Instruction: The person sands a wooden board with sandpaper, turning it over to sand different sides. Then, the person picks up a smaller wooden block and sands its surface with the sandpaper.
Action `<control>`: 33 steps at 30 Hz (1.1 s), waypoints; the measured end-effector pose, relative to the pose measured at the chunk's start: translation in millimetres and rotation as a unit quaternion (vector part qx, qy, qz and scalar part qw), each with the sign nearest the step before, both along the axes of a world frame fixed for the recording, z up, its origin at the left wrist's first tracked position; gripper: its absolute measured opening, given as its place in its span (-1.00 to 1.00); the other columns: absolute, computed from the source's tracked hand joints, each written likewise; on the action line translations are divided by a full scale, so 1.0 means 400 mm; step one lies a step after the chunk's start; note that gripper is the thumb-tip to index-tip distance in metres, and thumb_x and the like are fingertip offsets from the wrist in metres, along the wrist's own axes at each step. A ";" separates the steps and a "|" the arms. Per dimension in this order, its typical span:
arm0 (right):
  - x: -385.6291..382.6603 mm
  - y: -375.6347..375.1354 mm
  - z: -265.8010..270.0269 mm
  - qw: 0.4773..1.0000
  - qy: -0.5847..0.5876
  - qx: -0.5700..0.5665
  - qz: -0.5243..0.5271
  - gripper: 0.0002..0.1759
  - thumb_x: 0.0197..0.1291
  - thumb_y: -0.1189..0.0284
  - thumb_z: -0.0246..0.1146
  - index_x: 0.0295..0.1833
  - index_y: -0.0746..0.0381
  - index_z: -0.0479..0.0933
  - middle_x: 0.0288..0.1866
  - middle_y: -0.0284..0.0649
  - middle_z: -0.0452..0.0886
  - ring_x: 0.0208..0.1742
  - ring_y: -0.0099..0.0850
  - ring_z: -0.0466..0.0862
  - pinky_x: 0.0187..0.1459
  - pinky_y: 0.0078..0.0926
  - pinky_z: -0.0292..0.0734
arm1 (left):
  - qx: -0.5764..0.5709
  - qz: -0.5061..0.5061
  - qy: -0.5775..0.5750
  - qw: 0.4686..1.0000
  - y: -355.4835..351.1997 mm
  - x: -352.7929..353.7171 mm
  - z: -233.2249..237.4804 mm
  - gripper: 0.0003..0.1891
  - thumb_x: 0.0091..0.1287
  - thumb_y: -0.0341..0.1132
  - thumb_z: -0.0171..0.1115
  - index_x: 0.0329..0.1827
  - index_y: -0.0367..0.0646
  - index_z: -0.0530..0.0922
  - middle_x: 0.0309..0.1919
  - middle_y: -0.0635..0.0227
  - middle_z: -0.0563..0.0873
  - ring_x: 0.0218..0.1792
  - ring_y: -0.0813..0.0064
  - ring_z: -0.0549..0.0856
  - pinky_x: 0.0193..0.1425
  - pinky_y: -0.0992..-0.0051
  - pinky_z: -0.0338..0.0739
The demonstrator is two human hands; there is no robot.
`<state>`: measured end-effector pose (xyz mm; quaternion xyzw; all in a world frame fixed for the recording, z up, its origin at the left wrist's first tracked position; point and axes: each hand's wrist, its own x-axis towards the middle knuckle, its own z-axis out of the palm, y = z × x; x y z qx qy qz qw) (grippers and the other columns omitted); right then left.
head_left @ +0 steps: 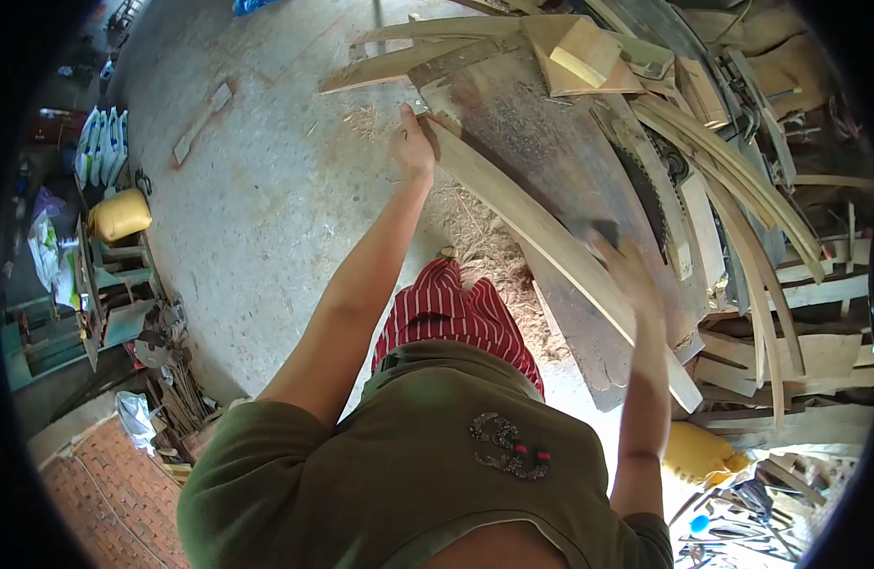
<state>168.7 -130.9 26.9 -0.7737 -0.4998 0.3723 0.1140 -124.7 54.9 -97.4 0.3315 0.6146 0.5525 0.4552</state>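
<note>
A long, pale wooden board (541,230) lies slantwise along the near edge of a dark, worn worktable (522,123). My left hand (415,147) is closed around the board's far end, thumb up. Over the board's nearer half is my right hand (628,275), smeared by motion. A small dark object (603,230) shows at its fingertips, too blurred to name; whether the fingers grip it cannot be made out. Beyond that hand, a toothed saw blade (641,180) stands along the table.
Curved wooden strips (740,180) and offcuts (584,57) are piled on the far and right sides. Wood shavings (498,251) cover the concrete floor (257,218) below the table. A yellow container (121,215) is at left, a yellow sack (702,453) at lower right.
</note>
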 end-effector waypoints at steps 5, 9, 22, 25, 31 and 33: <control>-0.223 0.206 -0.027 0.996 0.036 0.062 0.055 -0.26 0.35 -0.16 0.13 -0.04 0.46 0.54 -0.22 0.02 0.61 -0.13 -0.21 0.57 0.03 -0.20 0.43 | 0.050 0.031 0.034 0.998 0.002 0.011 -0.010 -0.25 0.56 0.20 -0.22 -0.47 -0.24 0.72 -0.65 0.36 0.61 -0.52 0.47 0.60 -0.33 0.41 0.46; -0.208 0.196 -0.041 0.997 0.008 0.020 0.076 -0.32 0.40 -0.06 0.14 0.07 0.47 0.49 -0.21 0.03 0.62 -0.13 -0.23 0.59 0.04 -0.23 0.44 | 0.050 0.027 -0.012 0.998 0.002 0.002 -0.020 -0.22 0.55 0.22 -0.25 -0.45 -0.28 0.71 -0.57 0.30 0.68 -0.45 0.42 0.63 -0.22 0.39 0.49; -0.423 0.385 -0.024 0.986 0.049 0.056 0.148 -0.38 0.41 0.06 0.13 -0.05 0.54 0.57 0.01 0.42 0.55 0.10 0.19 0.57 0.15 -0.09 0.43 | 0.008 0.045 -0.094 0.995 -0.014 0.002 0.013 -0.20 0.55 0.26 -0.32 -0.20 -0.36 0.66 -0.36 0.27 0.71 -0.33 0.41 0.61 -0.09 0.39 0.47; -0.391 0.309 -0.054 0.969 -0.003 0.173 0.176 -0.51 0.37 0.17 0.19 0.06 0.44 0.60 0.18 0.26 0.55 0.05 0.11 0.57 0.17 -0.15 0.44 | -0.004 -0.015 -0.158 0.987 0.004 -0.015 -0.050 -0.18 0.52 0.33 -0.36 -0.17 -0.29 0.64 -0.33 0.27 0.72 -0.27 0.42 0.64 -0.02 0.41 0.48; -0.406 0.213 -0.078 0.886 -0.160 0.316 0.299 -0.38 0.04 0.42 0.35 0.31 0.16 0.53 0.40 -0.36 0.52 0.19 -0.34 0.45 0.15 -0.21 0.40 | -0.001 -0.144 -0.293 0.945 -0.010 -0.054 0.012 -0.09 0.45 0.43 -0.63 -0.15 -0.15 0.61 -0.25 0.30 0.73 -0.12 0.41 0.67 0.15 0.37 0.46; -0.475 0.271 -0.103 0.874 -0.178 0.341 0.297 -0.36 0.02 0.43 0.36 0.32 0.15 0.53 0.41 -0.37 0.51 0.18 -0.34 0.45 0.11 -0.20 0.39 | -0.030 -0.156 -0.315 0.936 0.002 -0.055 -0.002 0.02 0.33 0.53 -0.77 -0.14 -0.10 0.61 -0.23 0.22 0.75 -0.16 0.31 0.72 0.16 0.36 0.53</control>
